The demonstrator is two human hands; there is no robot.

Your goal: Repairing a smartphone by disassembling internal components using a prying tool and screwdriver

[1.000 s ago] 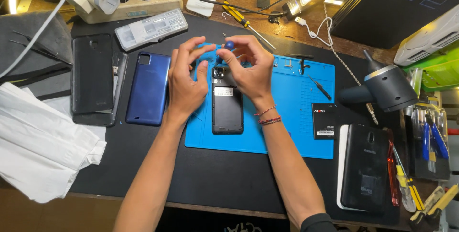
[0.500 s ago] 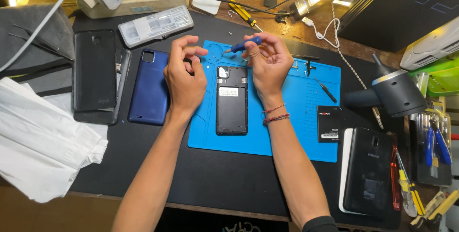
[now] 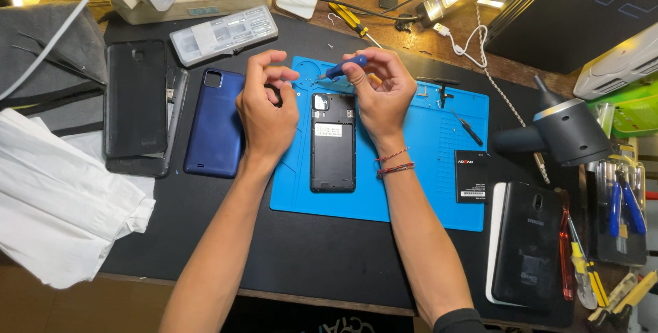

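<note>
Head view: the blue-handled screwdriver point(image 3: 343, 68) sits pinched in the fingers of the right hand point(image 3: 381, 93), its thin tip pointing left and slightly down above the top edge of the blue work mat point(image 3: 425, 168). The left hand point(image 3: 266, 110) hovers just beside it with fingers curled in close, thumb and forefinger nearly meeting; it may be pinching a tiny screw, but the view is too small to tell. Directly below and between both hands, the opened phone point(image 3: 333, 142) lies face down on the mat with its back cover off, a white label showing in its upper part. Left of the mat, on the dark desk pad, rests the blue back cover point(image 3: 214, 124), and beyond that a black phone shell point(image 3: 135, 108). A clear bit case point(image 3: 223, 34) lies above them. On the mat's right edge lies a black battery point(image 3: 471, 176); farther right stand a grey heat gun point(image 3: 562, 131) and a black tablet-like device point(image 3: 529, 244). White cloth point(image 3: 62, 209) covers the left corner.
</note>
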